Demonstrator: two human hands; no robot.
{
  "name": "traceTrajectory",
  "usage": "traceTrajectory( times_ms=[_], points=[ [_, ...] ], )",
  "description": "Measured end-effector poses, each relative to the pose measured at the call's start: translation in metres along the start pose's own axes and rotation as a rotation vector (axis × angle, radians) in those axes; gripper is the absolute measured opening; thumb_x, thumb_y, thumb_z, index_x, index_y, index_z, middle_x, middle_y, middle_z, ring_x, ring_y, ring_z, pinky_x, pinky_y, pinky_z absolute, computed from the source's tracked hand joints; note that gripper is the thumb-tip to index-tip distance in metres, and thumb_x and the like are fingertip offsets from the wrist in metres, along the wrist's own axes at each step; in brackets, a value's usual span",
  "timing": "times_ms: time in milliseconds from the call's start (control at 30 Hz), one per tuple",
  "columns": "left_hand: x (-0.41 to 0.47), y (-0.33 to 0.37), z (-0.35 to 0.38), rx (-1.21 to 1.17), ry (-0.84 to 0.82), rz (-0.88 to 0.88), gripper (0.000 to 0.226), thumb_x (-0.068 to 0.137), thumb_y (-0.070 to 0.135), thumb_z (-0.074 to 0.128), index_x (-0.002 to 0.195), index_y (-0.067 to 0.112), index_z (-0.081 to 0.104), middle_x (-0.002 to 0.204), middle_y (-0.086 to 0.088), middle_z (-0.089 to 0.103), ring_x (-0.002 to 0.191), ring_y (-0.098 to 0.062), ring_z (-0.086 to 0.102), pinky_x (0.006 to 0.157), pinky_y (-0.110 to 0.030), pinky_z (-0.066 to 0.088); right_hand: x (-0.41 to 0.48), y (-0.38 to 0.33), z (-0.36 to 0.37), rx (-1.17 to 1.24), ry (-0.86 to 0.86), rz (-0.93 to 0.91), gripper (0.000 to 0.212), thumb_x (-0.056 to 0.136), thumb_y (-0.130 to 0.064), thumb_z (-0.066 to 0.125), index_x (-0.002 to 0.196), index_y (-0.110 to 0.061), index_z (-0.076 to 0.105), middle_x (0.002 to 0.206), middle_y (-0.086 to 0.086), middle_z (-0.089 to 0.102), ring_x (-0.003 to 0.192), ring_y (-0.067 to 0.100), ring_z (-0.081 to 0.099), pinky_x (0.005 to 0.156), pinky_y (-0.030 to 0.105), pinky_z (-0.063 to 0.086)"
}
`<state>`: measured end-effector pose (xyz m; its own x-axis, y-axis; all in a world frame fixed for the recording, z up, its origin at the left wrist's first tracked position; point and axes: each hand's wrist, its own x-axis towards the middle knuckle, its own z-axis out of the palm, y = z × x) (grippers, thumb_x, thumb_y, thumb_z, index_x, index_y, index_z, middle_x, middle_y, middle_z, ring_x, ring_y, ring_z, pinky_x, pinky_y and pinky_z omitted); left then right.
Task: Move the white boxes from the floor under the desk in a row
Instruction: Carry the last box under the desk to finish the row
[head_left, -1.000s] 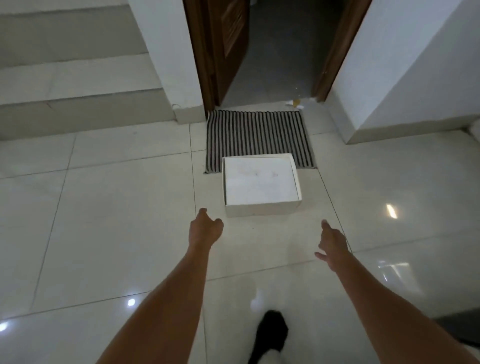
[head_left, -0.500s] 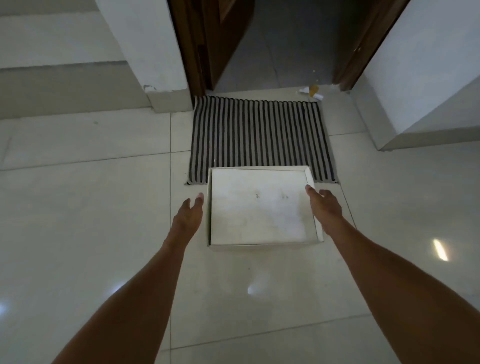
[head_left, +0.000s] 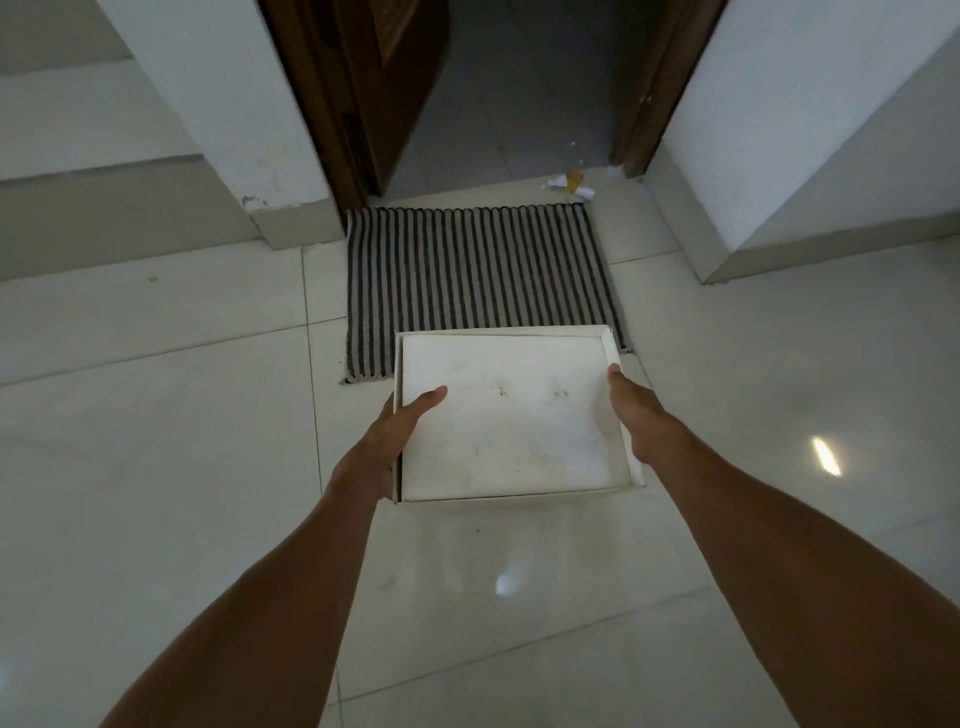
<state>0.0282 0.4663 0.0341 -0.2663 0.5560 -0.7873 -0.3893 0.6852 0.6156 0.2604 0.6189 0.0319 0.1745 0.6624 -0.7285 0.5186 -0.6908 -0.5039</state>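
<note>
Fingers of my left hand (head_left: 387, 441) and right hand (head_left: 636, 415) clasp a shallow white cardboard box (head_left: 511, 426) by its sides above the glossy tiled floor (head_left: 156, 467).

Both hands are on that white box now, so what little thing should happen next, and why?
Probably lift it straight up. The left hand and right hand each clasp an opposite side of the white box, which seems to sit on the floor tiles at the striped mat edge.
</note>
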Motion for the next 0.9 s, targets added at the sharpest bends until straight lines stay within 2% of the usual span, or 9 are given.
traceTrajectory(
  times_ms=[133,267,433,633,767,900],
  points=[
    [-0.072,0.037,0.022,0.016,-0.113,-0.014,0.067,0.074,0.056,0.075,0.134,0.031,0.058,0.123,-0.006,0.072,0.113,-0.033,0.068,0.103,-0.056,0.048,-0.067,0.000,-0.064,0.078,0.051,-0.025,0.071,0.098,-0.054,0.031,0.150,-0.007,0.030,0.157,0.011,0.030,0.144,0.031,0.030,0.116,0.041,0.024],
    [-0.169,0.078,0.057,0.079,-0.286,-0.021,0.055,0.077,0.054,0.075,0.122,0.024,0.069,0.114,-0.006,0.077,0.105,-0.030,0.073,0.097,-0.048,0.054,-0.163,0.008,-0.151,0.205,0.091,-0.006,0.072,0.098,-0.054,0.033,0.151,-0.005,0.027,0.158,0.012,0.028,0.144,0.033,0.028,0.117,0.043,0.021],
    [-0.276,0.087,0.105,0.200,-0.400,0.023,0.057,0.073,0.057,0.076,0.118,0.024,0.072,0.112,-0.007,0.077,0.109,-0.032,0.071,0.103,-0.052,0.049,-0.269,0.052,-0.242,0.284,0.237,-0.011,0.069,0.099,-0.051,0.034,0.148,-0.003,0.033,0.155,0.014,0.033,0.142,0.033,0.033,0.115,0.039,0.024],
    [-0.378,0.033,0.159,0.337,-0.488,0.035,0.075,0.068,0.060,0.079,0.131,0.025,0.061,0.119,-0.011,0.074,0.110,-0.036,0.069,0.098,-0.055,0.052,-0.371,0.157,-0.325,0.323,0.305,0.060,0.066,0.101,-0.047,0.028,0.146,0.002,0.035,0.151,0.020,0.038,0.138,0.036,0.039,0.114,0.040,0.030],
    [-0.428,-0.028,0.196,0.431,-0.574,0.003,0.074,0.072,0.059,0.076,0.134,0.022,0.059,0.124,-0.016,0.070,0.115,-0.040,0.066,0.103,-0.059,0.047,-0.418,0.247,-0.358,0.395,0.373,0.168,0.068,0.100,-0.050,0.028,0.144,0.001,0.039,0.149,0.019,0.042,0.134,0.034,0.044,0.111,0.039,0.034],
    [-0.485,-0.106,0.238,0.543,-0.643,-0.043,0.074,0.073,0.058,0.075,0.133,0.019,0.060,0.123,-0.017,0.071,0.114,-0.039,0.066,0.104,-0.058,0.048,-0.465,0.357,-0.390,0.457,0.414,0.230,0.062,0.102,-0.045,0.026,0.141,0.000,0.043,0.146,0.021,0.046,0.132,0.035,0.046,0.108,0.041,0.037]
  ],
)
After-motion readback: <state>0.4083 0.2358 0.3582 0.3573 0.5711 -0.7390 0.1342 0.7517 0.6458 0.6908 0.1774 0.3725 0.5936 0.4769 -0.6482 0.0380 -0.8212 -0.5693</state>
